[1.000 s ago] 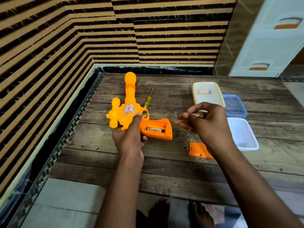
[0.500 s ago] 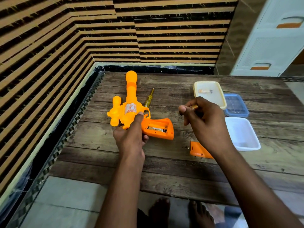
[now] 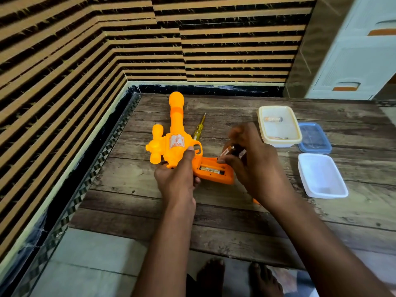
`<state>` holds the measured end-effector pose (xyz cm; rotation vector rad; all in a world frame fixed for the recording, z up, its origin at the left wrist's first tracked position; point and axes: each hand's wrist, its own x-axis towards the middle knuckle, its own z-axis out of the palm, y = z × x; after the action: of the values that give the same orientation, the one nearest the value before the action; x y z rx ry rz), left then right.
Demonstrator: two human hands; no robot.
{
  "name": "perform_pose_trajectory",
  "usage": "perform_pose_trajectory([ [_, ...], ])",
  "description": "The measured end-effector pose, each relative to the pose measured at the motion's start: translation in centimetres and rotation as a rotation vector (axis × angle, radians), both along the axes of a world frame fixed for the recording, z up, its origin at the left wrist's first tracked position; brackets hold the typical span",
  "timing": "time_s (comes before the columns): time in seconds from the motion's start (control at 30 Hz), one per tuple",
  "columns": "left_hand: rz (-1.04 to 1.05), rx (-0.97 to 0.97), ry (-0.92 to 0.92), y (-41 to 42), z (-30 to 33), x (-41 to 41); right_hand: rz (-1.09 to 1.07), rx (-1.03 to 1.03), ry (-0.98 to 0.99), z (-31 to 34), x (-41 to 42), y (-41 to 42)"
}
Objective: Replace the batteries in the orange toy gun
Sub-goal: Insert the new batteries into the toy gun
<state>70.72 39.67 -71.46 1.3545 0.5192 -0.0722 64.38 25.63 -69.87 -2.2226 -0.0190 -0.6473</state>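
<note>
Gripping toy gun (image 3: pixel 174 144) body: left hand (image 3: pixel 177 179). Right hand (image 3: pixel 250 166) pinches battery (image 3: pixel 230 151) just above the open grip compartment (image 3: pixel 212 169).

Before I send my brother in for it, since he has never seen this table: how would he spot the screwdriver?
On the wooden table, find the big orange toy gun near the far left corner. The screwdriver lies flat on the wood just right of its barrel, tip toward the wall. It is the only slim thing there, with a clear yellow handle and a thin metal shaft.
</note>
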Motion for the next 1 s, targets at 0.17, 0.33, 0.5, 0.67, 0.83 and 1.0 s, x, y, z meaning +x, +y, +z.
perform_pose_trajectory([
  [0.17, -0.009, 0.013, 0.001, -0.1, -0.2, 0.0, -0.018, -0.185, 0.068, -0.3, 0.3, 0.4],
  [0.33, -0.008, 0.011, -0.009, -0.1, -0.5, 0.0, 0.002, -0.386, 0.023, -0.4, 0.7, 0.9],
  [0.5, -0.006, 0.008, -0.015, -0.1, -0.6, 0.1, 0.075, -0.486, -0.08, -1.4, 1.3, 0.6],
  [0.67, -0.004, -0.006, -0.011, 0.0, -0.6, 0.2, 0.091, -0.418, -0.114, -1.7, 1.4, 0.0],
  [0.83, -0.005, -0.018, -0.012, -0.1, -0.7, 0.2, 0.083, -0.446, -0.154, -2.3, 1.6, 0.0],
  [1.0, -0.035, -0.034, 0.0, -0.5, -0.8, -0.1, 0.071, -0.255, -0.14, -2.8, 2.1, 1.0],
])
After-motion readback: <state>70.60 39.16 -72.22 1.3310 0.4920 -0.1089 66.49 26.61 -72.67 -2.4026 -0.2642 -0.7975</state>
